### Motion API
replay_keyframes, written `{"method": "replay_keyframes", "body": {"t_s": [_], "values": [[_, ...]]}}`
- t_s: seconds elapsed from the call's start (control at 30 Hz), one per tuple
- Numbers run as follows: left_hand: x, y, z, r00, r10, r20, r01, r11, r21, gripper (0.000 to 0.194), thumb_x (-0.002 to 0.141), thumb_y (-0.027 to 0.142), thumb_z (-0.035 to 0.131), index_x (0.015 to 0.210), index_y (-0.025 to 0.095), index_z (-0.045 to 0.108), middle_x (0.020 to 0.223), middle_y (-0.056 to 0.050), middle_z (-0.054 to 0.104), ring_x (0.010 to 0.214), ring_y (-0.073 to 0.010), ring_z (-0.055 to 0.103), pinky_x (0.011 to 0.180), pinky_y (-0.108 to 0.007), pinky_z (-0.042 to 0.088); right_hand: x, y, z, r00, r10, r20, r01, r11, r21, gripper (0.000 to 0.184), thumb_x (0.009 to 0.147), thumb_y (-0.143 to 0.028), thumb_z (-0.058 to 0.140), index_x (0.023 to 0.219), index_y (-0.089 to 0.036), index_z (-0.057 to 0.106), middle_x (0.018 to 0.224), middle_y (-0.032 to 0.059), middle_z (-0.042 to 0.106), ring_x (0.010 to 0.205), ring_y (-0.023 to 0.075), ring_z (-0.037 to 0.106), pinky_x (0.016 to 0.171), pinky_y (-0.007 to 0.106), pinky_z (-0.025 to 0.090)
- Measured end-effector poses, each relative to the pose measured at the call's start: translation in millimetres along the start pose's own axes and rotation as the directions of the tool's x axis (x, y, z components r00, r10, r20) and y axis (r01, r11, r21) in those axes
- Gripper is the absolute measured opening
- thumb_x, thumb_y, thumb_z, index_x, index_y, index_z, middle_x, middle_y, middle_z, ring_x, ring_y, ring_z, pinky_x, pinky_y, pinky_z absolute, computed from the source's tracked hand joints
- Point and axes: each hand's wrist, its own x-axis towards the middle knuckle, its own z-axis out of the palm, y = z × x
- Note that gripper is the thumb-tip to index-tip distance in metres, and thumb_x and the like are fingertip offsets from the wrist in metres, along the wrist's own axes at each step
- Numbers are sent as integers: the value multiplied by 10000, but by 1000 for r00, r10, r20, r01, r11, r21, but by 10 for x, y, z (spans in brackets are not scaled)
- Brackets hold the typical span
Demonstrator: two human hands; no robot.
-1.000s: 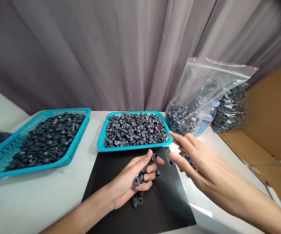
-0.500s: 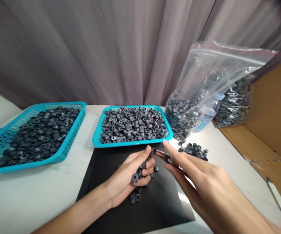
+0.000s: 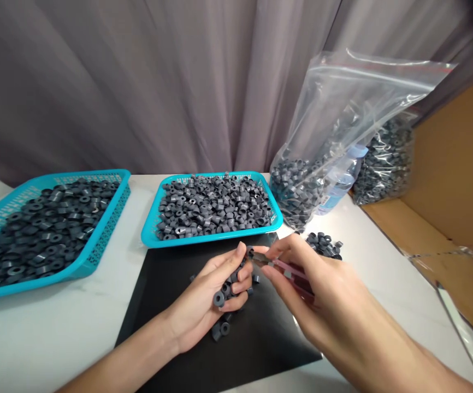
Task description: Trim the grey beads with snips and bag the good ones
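Note:
My left hand (image 3: 204,303) is closed around several small grey plastic rings (image 3: 225,289). One grey ring (image 3: 250,251) is pinched between its thumb and forefinger. My right hand (image 3: 306,278) grips a pink-handled bladed tool (image 3: 294,275), whose narrow metal end meets the pinched ring. Whether the tip is inside the ring or against its edge I cannot tell. Below the left hand, loose grey rings (image 3: 220,330) lie on a black mat (image 3: 171,338), partly hidden by the fingers.
Turquoise baskets full of grey rings stand at centre (image 3: 212,238) and left (image 3: 84,265). An open zip bag (image 3: 343,98) of rings, a water bottle (image 3: 338,180) and a second bag (image 3: 384,164) stand at right beside a cardboard box (image 3: 453,180). A ring pile (image 3: 324,245) lies behind my right hand.
The view has shifted slightly, moving the scene left. My right hand has turned and its fingers have curled more around the tool, showing more pink handle. My left hand keeps its grip.

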Motion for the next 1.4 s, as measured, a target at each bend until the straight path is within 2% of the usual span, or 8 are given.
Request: {"method": "replay_keyframes", "body": {"t_s": [0.23, 0.47, 0.8, 1.1, 1.4], "values": [[8, -6, 36, 1000, -17, -21, 17, 1000, -7, 339, 940, 407, 603, 751, 129, 554, 702, 49, 400, 501, -16, 256, 398, -113, 215, 23, 35, 25, 1000, -7, -8, 7, 1000, -15, 84, 987, -185, 483, 1043, -240, 513, 972, 0, 690, 746, 130, 676, 637, 228, 500], [20, -3, 25, 999, -29, -24, 29, 1000, -11, 368, 949, 399, 589, 705, 133, 514, 671, 54, 397, 477, -11, 228, 389, -117, 209, 17, 22, -39, 996, -80, -48, 74, 990, -122, 110, 958, -152, 513, 1042, -221, 532, 923, 13, 681, 726, 140, 670, 615, 230, 496], [21, 2, 23, 998, -52, -31, 53, 998, 25, 399, 929, 446, 605, 692, 144, 500, 643, 60, 382, 475, -19, 204, 386, -127, 194, -17, 80, 65, 984, -172, -46, 154, 952, -264, 249, 920, -93, 489, 1137, -212, 516, 959, 60, 661, 726, 171, 670, 604, 260, 528], [43, -9, 27, 998, -44, -39, 45, 998, 35, 396, 937, 445, 593, 692, 146, 506, 656, 57, 378, 484, -27, 197, 390, -138, 191, -29, 74, 78, 983, -185, -14, 174, 946, -275, 268, 933, -95, 456, 1172, -209, 494, 1011, 71, 636, 800, 180, 664, 669, 275, 549], [34, -13, -6, 999, -25, -40, 27, 999, 41, 360, 963, 405, 565, 715, 152, 499, 658, 53, 364, 526, -57, 166, 402, -147, 171, -16, 59, 64, 973, -223, -60, 187, 915, -358, 242, 944, -110, 456, 1161, -202, 512, 979, 75, 630, 777, 173, 658, 649, 250, 536]]}}
